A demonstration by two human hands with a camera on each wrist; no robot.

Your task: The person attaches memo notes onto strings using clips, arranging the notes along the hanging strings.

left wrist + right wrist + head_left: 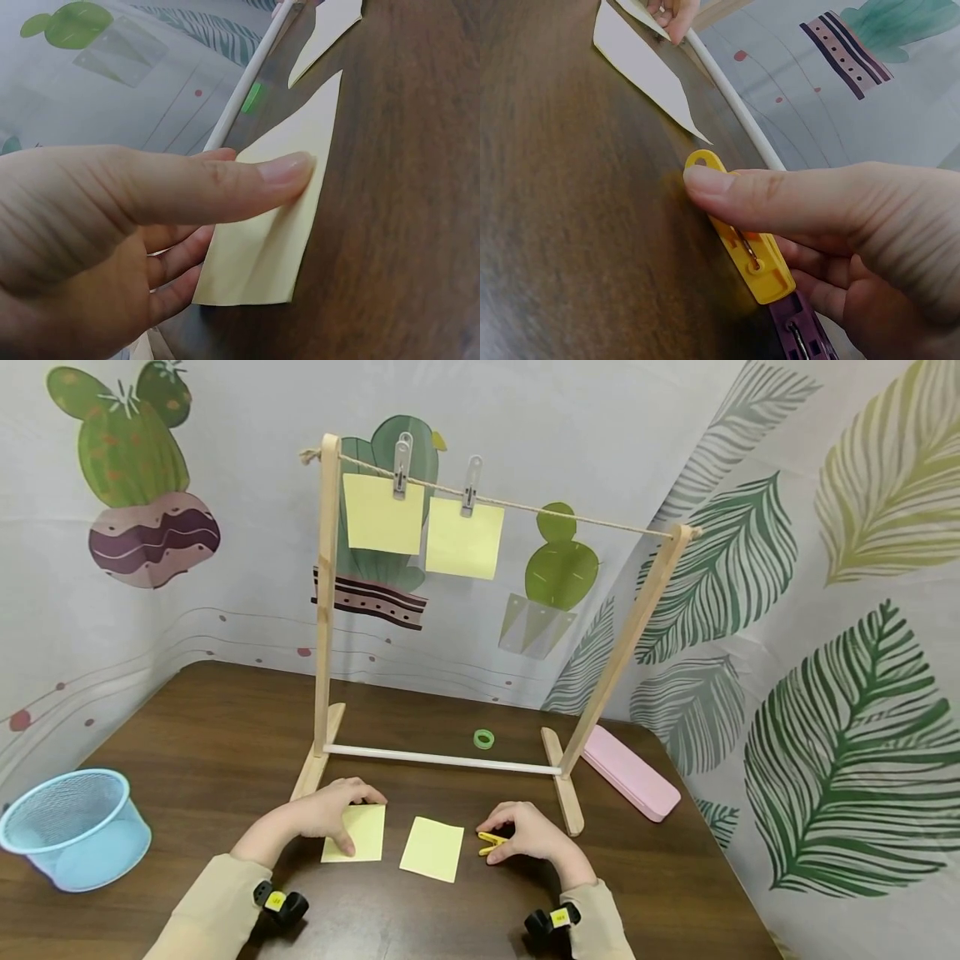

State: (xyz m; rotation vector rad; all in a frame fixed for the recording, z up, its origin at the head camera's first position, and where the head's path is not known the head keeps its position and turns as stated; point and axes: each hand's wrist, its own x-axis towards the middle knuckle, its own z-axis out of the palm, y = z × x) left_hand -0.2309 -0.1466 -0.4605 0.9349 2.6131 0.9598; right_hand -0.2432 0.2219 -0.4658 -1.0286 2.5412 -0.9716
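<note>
My left hand (326, 810) holds a yellow sticky note (367, 835) at the table's front. In the left wrist view the thumb lies across the note's face and the fingers are at its far side. Right of it, a second sticky note (435, 850) lies flat on the table. My right hand (528, 833) pinches a yellow clothespin (754, 262), thumb on its handle end. Against the clothespin's lower end, a purple clothespin (799, 326) shows in the right wrist view, partly cut off. On the rope (577, 516), clear clips (402, 464) hold two yellow notes (384, 518).
A wooden frame (326, 610) with a white lower bar (442, 758) stands behind both hands. Behind that bar lies a green tape roll (483, 739). A pink case (630, 772) is at the right, a blue mesh basket (90, 852) at the left.
</note>
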